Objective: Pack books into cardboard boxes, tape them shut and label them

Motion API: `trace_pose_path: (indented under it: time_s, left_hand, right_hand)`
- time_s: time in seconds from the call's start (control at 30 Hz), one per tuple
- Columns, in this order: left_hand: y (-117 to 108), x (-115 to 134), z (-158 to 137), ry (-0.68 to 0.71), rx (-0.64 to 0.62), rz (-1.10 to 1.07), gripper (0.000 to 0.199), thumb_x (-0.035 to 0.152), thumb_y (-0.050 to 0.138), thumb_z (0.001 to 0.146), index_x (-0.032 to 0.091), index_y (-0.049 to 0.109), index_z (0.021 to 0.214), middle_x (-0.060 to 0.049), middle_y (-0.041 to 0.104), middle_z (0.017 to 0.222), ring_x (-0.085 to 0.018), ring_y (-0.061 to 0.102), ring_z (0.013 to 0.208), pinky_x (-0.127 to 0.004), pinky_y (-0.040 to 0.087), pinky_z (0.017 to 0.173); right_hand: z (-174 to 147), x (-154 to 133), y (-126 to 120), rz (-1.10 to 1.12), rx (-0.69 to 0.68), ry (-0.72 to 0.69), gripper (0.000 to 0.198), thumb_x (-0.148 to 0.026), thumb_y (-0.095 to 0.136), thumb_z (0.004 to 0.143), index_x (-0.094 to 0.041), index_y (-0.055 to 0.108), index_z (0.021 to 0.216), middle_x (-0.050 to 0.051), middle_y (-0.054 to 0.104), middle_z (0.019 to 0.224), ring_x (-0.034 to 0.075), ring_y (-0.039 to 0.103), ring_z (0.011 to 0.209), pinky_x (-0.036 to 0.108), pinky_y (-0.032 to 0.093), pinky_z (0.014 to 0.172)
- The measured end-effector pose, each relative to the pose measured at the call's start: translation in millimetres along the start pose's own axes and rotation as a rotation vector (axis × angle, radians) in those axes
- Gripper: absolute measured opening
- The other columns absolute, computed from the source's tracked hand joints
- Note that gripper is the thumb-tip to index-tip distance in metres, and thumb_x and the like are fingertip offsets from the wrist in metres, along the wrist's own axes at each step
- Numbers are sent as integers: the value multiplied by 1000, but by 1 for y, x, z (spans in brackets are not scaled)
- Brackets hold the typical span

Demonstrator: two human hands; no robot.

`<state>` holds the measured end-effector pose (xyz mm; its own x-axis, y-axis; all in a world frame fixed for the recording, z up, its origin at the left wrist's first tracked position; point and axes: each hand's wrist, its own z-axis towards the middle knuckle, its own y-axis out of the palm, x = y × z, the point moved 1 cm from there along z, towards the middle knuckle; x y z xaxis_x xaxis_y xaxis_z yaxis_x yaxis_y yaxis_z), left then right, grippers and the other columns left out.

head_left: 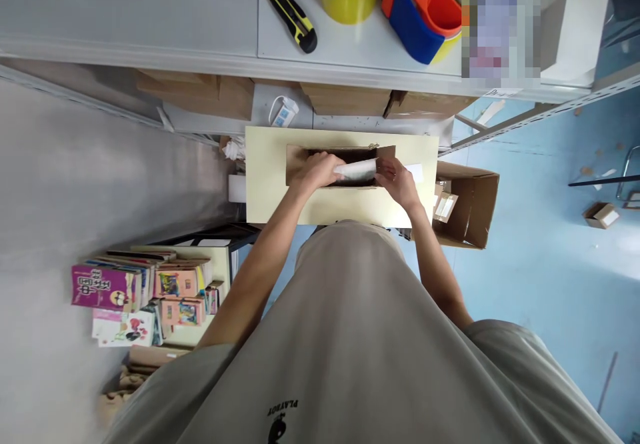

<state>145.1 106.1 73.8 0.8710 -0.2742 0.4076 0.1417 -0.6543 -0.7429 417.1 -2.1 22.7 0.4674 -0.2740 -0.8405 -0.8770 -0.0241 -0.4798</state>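
One white packet at the open mouth of a cardboard box on the cream counter; depth inside not readable. Long axis runs left to right, along the box, right end angled slightly away from the body. Left grip closed on the packet's left end. Right grip at the opposite end, beside the right flap, fingers part-curled; cannot tell whether they hold packet or flap. Packet spans between both, neither clearly nearer.
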Motion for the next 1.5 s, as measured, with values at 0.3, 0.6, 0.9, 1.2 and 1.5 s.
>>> trace_pose_path:
  time_s: [0.3,0.6,0.9,1.2,1.5]
  left_hand:
    - [49,-20,21,-39,-124,-14,44,21,86,104,27,89,147,-14,89,142,-36,83,137,-42,63,118]
    - [71,-38,-6,8,240,-122,91,23,80,108,21,42,191,-21,81,157,-40,78,145,-53,58,128]
    - [75,-56,-30,-76,458,-373,92,30,87,105,28,46,187,-18,74,161,-42,67,155,-61,52,138]
    - [80,-90,-97,-246,660,-559,87,44,84,108,26,41,183,-24,55,179,-44,54,170,-62,52,140]
    - [91,-47,-85,75,317,-430,71,40,85,108,21,60,172,-21,63,179,-40,58,170,-58,43,147]
  right_hand:
    - [-13,3,-11,-238,162,-59,50,-42,71,110,-23,72,156,22,72,162,41,73,148,66,66,125]
    - [-19,3,-4,-106,101,2,65,-63,62,114,-24,64,165,24,75,164,36,87,122,55,79,97]
    - [6,-31,26,-232,-136,-21,40,-33,65,109,-23,84,142,15,85,151,32,89,112,53,74,109]
    - [20,-14,25,-216,-207,13,125,-54,93,96,-32,23,197,16,81,157,36,88,110,64,73,113]
    - [51,-20,19,-172,-140,-23,133,-74,90,97,-26,17,198,15,88,142,37,88,111,59,72,114]
